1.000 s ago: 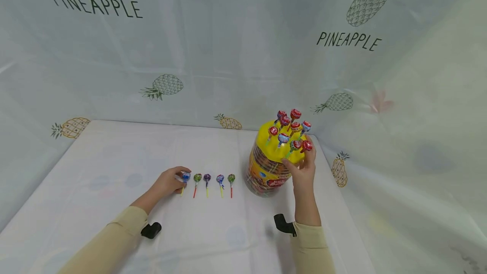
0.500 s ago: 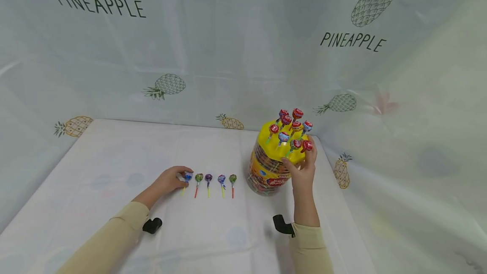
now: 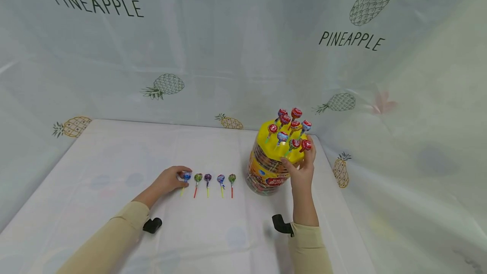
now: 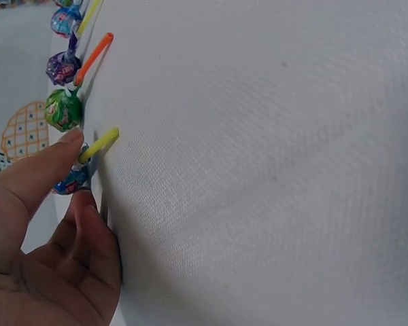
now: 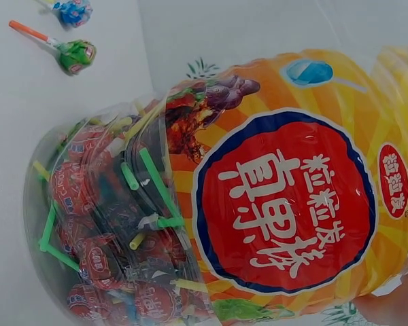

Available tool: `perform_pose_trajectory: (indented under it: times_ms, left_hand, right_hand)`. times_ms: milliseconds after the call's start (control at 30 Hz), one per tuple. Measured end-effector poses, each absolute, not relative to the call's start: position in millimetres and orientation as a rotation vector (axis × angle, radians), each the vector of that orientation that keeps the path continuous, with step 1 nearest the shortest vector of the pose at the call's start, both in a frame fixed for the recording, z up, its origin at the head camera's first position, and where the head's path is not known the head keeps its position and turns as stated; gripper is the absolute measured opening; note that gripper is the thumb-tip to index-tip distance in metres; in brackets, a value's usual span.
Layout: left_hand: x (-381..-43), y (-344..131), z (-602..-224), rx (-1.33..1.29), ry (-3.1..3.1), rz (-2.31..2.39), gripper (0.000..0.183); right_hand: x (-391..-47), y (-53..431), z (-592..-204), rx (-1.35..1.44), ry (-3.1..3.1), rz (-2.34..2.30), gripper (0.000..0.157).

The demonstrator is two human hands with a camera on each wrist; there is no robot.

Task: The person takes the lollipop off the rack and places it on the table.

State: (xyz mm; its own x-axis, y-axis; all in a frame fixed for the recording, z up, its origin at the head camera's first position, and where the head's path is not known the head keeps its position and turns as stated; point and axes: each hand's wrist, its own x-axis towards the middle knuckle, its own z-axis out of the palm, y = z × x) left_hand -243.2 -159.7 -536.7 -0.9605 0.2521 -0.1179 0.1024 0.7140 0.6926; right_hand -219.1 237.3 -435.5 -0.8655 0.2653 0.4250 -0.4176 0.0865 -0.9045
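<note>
At the left end of a row of lollipops, my left hand pinches a blue-wrapped lollipop between thumb and fingers. Its yellow stick points out past the thumb in the left wrist view. To its right lie a green lollipop with a red stick, a purple one, a blue one and another green one. My right hand grips the top of a clear candy jar with a yellow lid. Several lollipops stand upright in that lid. Wrapped lollipops fill the jar's lower part.
A white cloth covers the table. Behind it hangs a pale curtain printed with pineapples. The jar stands at the table's right side, close to the back edge. Both sleeves have a black wrist piece.
</note>
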Motion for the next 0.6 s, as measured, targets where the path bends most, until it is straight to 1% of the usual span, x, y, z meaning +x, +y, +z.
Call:
perform_pose_trajectory:
  times_ms: [167,267,400,600]
  left_hand:
    - [-244.0,-161.2,-534.7,0.215,2.734,1.054,0.053]
    - [-248.0,-164.8,-524.1,0.155,2.734,1.054,0.057]
    - [-256.7,-164.8,-495.0,0.166,2.749,1.108,0.059]
    - [-265.5,-138.7,-437.6,0.383,2.788,1.206,0.058]
  right_hand:
    - [-211.5,232.1,-424.2,0.157,-1.894,1.826,0.079]
    - [-204.9,227.3,-415.3,0.152,-1.907,1.818,0.078]
    - [-202.5,226.0,-413.7,0.130,-1.917,1.814,0.079]
    - [-203.2,226.0,-416.6,0.191,-1.881,1.826,0.078]
